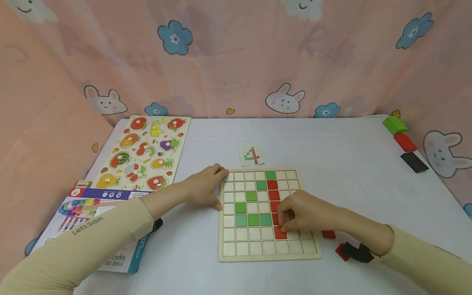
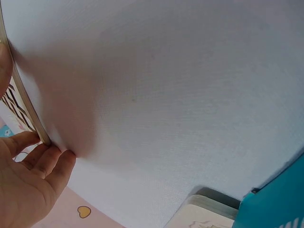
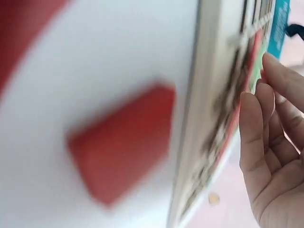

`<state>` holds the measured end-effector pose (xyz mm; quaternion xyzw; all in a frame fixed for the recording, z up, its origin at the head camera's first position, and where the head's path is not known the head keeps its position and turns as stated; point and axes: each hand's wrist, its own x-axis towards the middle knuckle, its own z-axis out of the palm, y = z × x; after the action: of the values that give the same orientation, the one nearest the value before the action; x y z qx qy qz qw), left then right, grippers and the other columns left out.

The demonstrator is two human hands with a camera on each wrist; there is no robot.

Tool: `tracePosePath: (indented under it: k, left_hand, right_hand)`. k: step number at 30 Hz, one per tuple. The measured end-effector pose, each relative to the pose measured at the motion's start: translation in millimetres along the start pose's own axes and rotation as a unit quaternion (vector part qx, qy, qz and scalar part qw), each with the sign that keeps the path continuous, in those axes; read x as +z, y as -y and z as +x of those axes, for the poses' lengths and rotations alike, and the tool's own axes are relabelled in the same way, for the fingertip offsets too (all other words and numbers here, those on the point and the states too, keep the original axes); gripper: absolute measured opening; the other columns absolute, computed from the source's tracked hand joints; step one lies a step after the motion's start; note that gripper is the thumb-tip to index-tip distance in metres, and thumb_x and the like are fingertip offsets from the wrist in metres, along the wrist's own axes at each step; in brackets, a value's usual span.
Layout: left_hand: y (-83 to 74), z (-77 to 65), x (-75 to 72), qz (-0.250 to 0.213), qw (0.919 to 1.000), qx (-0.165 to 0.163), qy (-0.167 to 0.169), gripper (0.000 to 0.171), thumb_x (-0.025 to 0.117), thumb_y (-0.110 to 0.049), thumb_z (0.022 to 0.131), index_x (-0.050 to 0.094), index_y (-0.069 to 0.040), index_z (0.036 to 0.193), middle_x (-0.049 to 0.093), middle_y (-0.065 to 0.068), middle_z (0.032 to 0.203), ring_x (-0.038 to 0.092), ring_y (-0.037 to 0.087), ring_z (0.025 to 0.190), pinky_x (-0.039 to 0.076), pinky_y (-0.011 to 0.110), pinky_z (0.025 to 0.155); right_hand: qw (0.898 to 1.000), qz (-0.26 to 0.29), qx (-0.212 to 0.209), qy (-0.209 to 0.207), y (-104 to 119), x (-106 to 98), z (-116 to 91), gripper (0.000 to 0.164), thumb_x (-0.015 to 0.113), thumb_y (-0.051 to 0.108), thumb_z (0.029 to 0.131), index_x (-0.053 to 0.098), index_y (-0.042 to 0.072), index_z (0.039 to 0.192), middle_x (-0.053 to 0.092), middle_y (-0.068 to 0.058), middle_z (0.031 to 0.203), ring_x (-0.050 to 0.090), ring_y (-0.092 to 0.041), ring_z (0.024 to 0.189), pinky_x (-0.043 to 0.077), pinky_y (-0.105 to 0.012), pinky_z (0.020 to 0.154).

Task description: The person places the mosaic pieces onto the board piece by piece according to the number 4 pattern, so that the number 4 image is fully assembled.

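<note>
A wooden grid board (image 1: 242, 250) lies flat, with green square tiles (image 1: 251, 196) in a stepped shape and a column of red square tiles (image 1: 273, 195). My left hand (image 1: 204, 186) rests against the board's upper left corner and left edge. In the left wrist view, that hand (image 2: 35, 178) touches the corner with fairly straight fingers. My right hand (image 1: 304, 211) is bent over the red column, thumb and fingertips at the lowest red tile (image 1: 280, 234). The right wrist view shows that hand (image 3: 280, 142) in a pinch; its contact with the tile is unclear.
Loose red tiles (image 1: 329, 234) lie right of the board, one partly behind the black wrist strap (image 1: 357, 252). A pattern card (image 1: 252, 155) is above the board. Fruit puzzle (image 1: 141, 151) and a box (image 1: 121, 262) stand left; green, red and black blocks (image 1: 414, 162) at far right.
</note>
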<state>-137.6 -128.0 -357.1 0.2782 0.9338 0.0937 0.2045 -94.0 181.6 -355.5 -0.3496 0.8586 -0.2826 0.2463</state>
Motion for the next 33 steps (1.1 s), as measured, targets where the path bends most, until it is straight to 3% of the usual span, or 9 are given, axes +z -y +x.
tracePosePath:
  k: [5,9,15,20,26,33]
  left_hand:
    - [1.0,-0.7,0.1,0.0,1.0,0.002,-0.001,0.102,0.082,-0.048,0.075,0.032,-0.005,0.153,0.039,0.015,0.151,0.044,0.029,0.136,0.048,0.046,0.108]
    - [0.0,-1.1,-0.6,-0.001,1.0,0.001,-0.002,0.102,0.083,-0.047,0.075,0.032,-0.006,0.153,0.039,0.015,0.151,0.044,0.029,0.136,0.048,0.046,0.108]
    - [0.1,-0.2,-0.2,0.0,1.0,0.0,-0.002,0.103,0.083,-0.047,0.074,0.032,-0.006,0.153,0.04,0.015,0.151,0.044,0.03,0.137,0.047,0.046,0.108]
    - [0.1,-0.2,-0.2,0.001,1.0,0.001,0.0,0.103,0.083,-0.047,0.074,0.032,-0.006,0.153,0.04,0.015,0.151,0.045,0.03,0.137,0.047,0.046,0.109]
    - [0.0,-0.6,-0.1,0.002,1.0,0.002,0.0,0.102,0.083,-0.047,0.074,0.032,-0.006,0.153,0.04,0.015,0.151,0.045,0.03,0.136,0.047,0.046,0.109]
    - [-0.2,-0.9,-0.6,0.001,1.0,0.003,0.0,0.102,0.082,-0.048,0.075,0.032,-0.006,0.153,0.039,0.015,0.151,0.044,0.03,0.137,0.046,0.046,0.11]
  right_hand:
    - [1.0,-0.006,-0.003,0.016,-12.8,-28.7,-14.6,0.013,0.079,0.019,0.083,0.072,0.03,0.081,0.065,0.016,0.075,0.054,-0.002,0.068,0.048,-0.018,0.06]
    - [0.998,0.011,-0.006,0.058,-30.6,-49.0,-32.8,0.015,0.077,0.016,0.084,0.075,0.03,0.089,0.071,0.013,0.086,0.056,-0.003,0.074,0.05,-0.019,0.064]
    - [0.992,0.041,0.049,0.111,-50.4,-47.7,-52.2,0.017,0.084,0.026,0.076,0.071,0.027,0.086,0.066,0.008,0.082,0.057,-0.007,0.075,0.049,-0.021,0.062]
    - [0.991,-0.021,0.078,0.109,-53.5,-34.9,-54.0,0.034,0.089,0.038,0.067,0.059,0.026,0.077,0.055,0.011,0.069,0.052,-0.002,0.068,0.043,-0.019,0.058]
    - [0.988,-0.092,0.086,0.087,-47.4,-32.2,-49.0,0.032,0.088,0.029,0.069,0.057,0.03,0.076,0.054,0.015,0.069,0.049,-0.001,0.065,0.042,-0.019,0.058]
    - [0.992,-0.059,0.093,0.059,-49.2,-37.8,-42.8,0.029,0.085,0.02,0.074,0.057,0.025,0.079,0.057,0.012,0.072,0.052,-0.005,0.07,0.046,-0.019,0.061]
